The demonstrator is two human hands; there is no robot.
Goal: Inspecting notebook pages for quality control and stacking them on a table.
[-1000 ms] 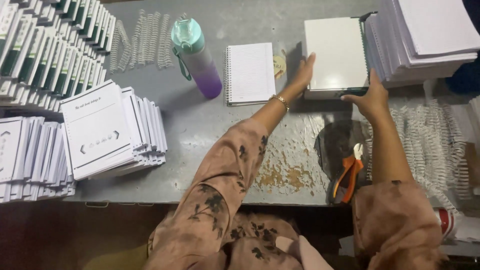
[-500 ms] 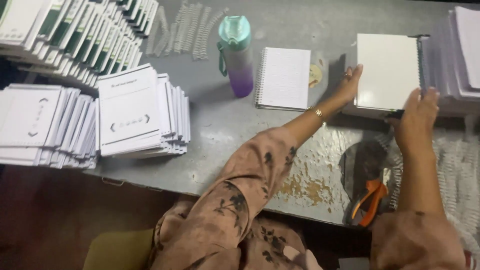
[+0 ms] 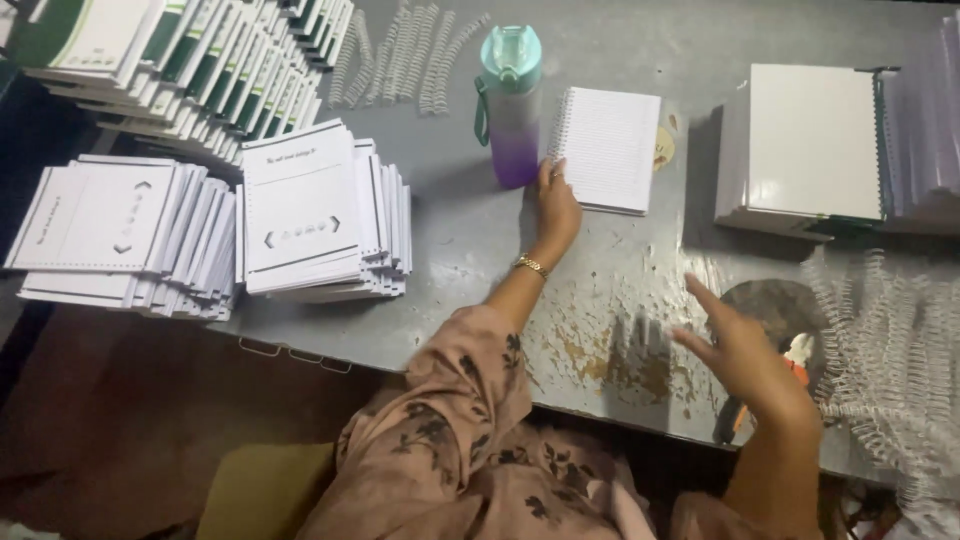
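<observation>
- Your right hand (image 3: 745, 350) hangs over the near edge of the bench (image 3: 640, 275), right of centre. Its fingers are spread wide and it grips nothing. The picture does not show whether it touches the surface.
- Just beside that hand, toward the near right corner, lies an orange-handled cutter (image 3: 790, 365) on a dark round patch. It is untouched.
- Loose wire binding coils (image 3: 890, 350) are heaped along the right edge, not yet fitted to any pad.
- Your left hand (image 3: 555, 205) reaches to the middle of the bench. It is partly open, with the fingertips resting on the near left corner of the small spiral notebook (image 3: 608, 150). It has no closed grip on it.
- The spiral notebook lies flat, already coil-bound along its left side, between the water bottle (image 3: 512, 105) and the tall page stack (image 3: 805, 150).
- The water bottle stands upright just left of the notebook, near your left hand but apart from it.
- Finished booklets (image 3: 315, 215) are piled at the near left edge, with further piles fanned out toward the far left corner. Judge this as the completed share of the work.
- The tall page stack at the far right edge and the spare coils (image 3: 400, 55) along the far edge suggest much binding is left.
</observation>
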